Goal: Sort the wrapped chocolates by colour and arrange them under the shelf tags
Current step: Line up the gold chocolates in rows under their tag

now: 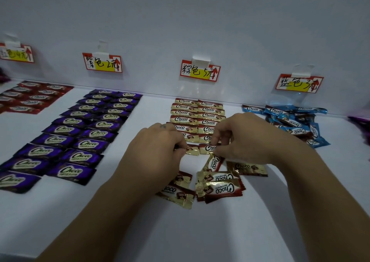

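Note:
Gold-and-brown wrapped chocolates (198,112) lie in two neat columns under the third shelf tag (200,71). At the near end of the left column my left hand (158,143) pinches a gold chocolate (192,149). My right hand (246,135) pinches the gold chocolate (208,148) beside it at the end of the right column. Several loose gold chocolates (218,185) lie in a heap just in front of both hands. Purple chocolates (88,133) sit in two columns to the left, red ones (32,97) at the far left. Blue chocolates (294,121) are piled unsorted at the right under the blue tag (299,83).
The white shelf surface (180,231) runs toward me with a white back wall (180,21) carrying the tags. The purple tag (102,62) and the red tag (17,53) hang at the left. Dark purple items show at the far right edge (362,125).

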Available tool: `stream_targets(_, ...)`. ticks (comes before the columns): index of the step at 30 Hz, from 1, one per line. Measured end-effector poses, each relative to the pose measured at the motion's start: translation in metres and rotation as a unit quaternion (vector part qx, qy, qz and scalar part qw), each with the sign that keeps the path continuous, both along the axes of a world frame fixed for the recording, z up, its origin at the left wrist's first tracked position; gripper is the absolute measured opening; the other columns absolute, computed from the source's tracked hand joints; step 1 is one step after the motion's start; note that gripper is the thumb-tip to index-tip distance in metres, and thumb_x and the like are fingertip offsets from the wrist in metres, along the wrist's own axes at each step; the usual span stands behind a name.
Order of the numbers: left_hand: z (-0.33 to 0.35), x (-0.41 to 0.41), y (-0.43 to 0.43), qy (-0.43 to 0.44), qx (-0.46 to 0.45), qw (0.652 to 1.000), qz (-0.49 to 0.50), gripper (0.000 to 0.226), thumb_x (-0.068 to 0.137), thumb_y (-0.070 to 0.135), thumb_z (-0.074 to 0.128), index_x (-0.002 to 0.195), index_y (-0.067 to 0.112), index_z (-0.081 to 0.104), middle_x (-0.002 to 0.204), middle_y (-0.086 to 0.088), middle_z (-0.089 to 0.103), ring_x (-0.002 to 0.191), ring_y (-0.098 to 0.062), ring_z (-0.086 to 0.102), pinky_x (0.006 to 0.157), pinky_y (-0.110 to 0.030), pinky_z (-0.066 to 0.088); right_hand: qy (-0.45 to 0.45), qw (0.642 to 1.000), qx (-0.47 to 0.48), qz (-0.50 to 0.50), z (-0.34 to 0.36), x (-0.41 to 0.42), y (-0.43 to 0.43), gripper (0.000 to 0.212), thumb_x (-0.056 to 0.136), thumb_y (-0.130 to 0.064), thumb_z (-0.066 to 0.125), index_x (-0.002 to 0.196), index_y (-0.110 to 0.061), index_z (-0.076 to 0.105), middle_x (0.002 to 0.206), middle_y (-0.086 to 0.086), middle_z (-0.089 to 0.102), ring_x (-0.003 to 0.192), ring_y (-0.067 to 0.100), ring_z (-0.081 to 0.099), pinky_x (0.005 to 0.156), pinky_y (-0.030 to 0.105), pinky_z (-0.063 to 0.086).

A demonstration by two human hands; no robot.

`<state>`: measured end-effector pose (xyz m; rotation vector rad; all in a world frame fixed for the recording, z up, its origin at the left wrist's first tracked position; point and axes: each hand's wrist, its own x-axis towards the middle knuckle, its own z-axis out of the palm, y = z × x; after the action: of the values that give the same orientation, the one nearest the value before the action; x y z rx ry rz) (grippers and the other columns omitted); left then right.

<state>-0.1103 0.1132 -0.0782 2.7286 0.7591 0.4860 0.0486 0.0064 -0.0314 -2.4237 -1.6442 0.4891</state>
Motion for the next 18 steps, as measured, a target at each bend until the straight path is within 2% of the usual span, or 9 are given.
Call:
stream_targets(9, 0.002, 0.004, 0.004, -0.005, -0.010, 1.000, 0.009, 0.014, 0.093, 0.031, 0.057, 0.098, 0.032, 0.070, 0.107, 0.014, 0.062, 0.101, -0.008, 0.050, 0.090, -0.030, 0.040, -0.011, 1.000, 0.004, -0.006, -0.001, 0.001, 0.000, 0.010, 0.084, -0.030, 0.072, 0.082, -0.034, 0.063, 0.081, -0.013, 0.060, 0.075, 0.003, 0.055, 0.060, 0.020, 0.038)
stream_targets(12, 0.005, -0.003, 0.005, -0.046, -0.028, 0.998, 0.037, 0.016, 0.091, 0.030, 0.062, 0.105, 0.033, 0.067, 0.107, 0.018, 0.058, 0.103, -0.006, 0.050, 0.092, -0.029, 0.037, -0.011, 1.000, 0.018, -0.007, 0.001, 0.003, -0.004, 0.008, 0.083, -0.030, 0.073, 0.084, -0.032, 0.066, 0.080, -0.013, 0.061, 0.073, 0.001, 0.055, 0.057, 0.016, 0.036)
stream_targets(15, 0.008, -0.016, 0.010, -0.109, -0.031, 0.991, 0.077, 0.021, 0.089, 0.023, 0.065, 0.109, 0.030, 0.066, 0.099, 0.019, 0.053, 0.098, -0.008, 0.053, 0.096, -0.038, 0.041, 0.004, 0.999, 0.040, 0.001, 0.006, 0.007, -0.010, 0.010, 0.080, -0.026, 0.076, 0.081, -0.033, 0.067, 0.078, -0.012, 0.063, 0.065, -0.007, 0.054, 0.051, 0.009, 0.038)
stream_targets(18, 0.007, -0.023, 0.014, -0.082, -0.025, 0.993, 0.087, 0.026, 0.089, 0.020, 0.064, 0.113, 0.029, 0.063, 0.102, 0.016, 0.054, 0.102, -0.011, 0.051, 0.095, -0.039, 0.040, 0.014, 0.999, 0.034, 0.023, 0.009, 0.009, -0.014, 0.015, 0.080, -0.024, 0.075, 0.081, -0.036, 0.067, 0.077, -0.012, 0.064, 0.062, -0.013, 0.052, 0.053, 0.006, 0.039)
